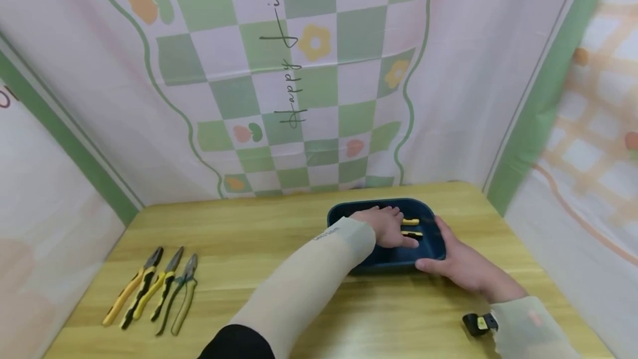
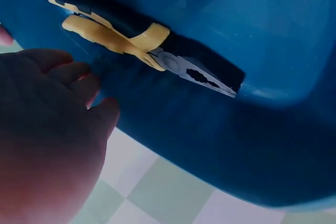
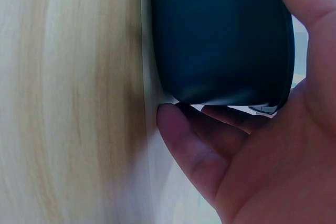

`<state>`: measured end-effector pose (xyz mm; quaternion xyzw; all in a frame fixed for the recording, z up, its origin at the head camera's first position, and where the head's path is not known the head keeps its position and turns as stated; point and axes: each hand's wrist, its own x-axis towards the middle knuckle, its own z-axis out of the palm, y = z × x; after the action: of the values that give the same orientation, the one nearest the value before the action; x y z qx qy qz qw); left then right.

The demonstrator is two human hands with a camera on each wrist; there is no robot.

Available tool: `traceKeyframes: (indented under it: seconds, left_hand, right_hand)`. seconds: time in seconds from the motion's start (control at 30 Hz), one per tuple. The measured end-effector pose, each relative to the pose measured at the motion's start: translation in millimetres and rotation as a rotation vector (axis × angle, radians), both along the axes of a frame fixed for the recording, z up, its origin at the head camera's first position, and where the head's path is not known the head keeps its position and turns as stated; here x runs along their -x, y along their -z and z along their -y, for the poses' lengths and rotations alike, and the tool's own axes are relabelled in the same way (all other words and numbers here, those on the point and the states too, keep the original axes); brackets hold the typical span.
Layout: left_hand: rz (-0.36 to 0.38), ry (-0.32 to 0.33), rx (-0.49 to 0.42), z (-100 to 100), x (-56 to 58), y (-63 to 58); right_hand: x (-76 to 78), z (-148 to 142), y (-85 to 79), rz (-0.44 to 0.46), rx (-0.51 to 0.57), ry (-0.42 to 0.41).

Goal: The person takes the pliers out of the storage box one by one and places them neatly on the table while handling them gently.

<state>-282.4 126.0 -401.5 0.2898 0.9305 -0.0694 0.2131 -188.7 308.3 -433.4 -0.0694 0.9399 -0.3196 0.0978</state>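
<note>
A dark blue plastic bin [image 1: 394,258] stands on the table at right of centre. My left hand [image 1: 382,227] reaches down into it with fingers stretched out, holding nothing. In the left wrist view, combination pliers [image 2: 170,62] with yellow and black handles lie on the bin floor, just beyond those fingertips. The head view shows only yellow-and-black handle ends [image 1: 411,235] beside the hand; the rest is hidden beneath it. My right hand [image 1: 466,265] grips the bin's right end, thumb on the near side and fingers round the outer wall.
On the table's left side lie several pliers in a row: one pair with orange-and-black handles [image 1: 128,292], one yellow-and-black [image 1: 148,295], one green [image 1: 189,301]. A patterned curtain [image 1: 319,93] rises behind the wooden table [image 1: 249,237].
</note>
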Motion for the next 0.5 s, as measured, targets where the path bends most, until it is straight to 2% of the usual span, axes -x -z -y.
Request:
traceKeyframes:
  seconds: [0.17,0.5]
  left_hand:
    - [0.023,-0.071,0.026,-2.1,-2.5,-0.3]
    - [0.062,-0.088,0.009,-2.6,-7.4,-8.4]
  right_hand:
    - [0.2,-0.4,0.4,-0.005,-0.001,0.005]
    - [0.0,-0.9,0.2,0.0,0.007,0.007]
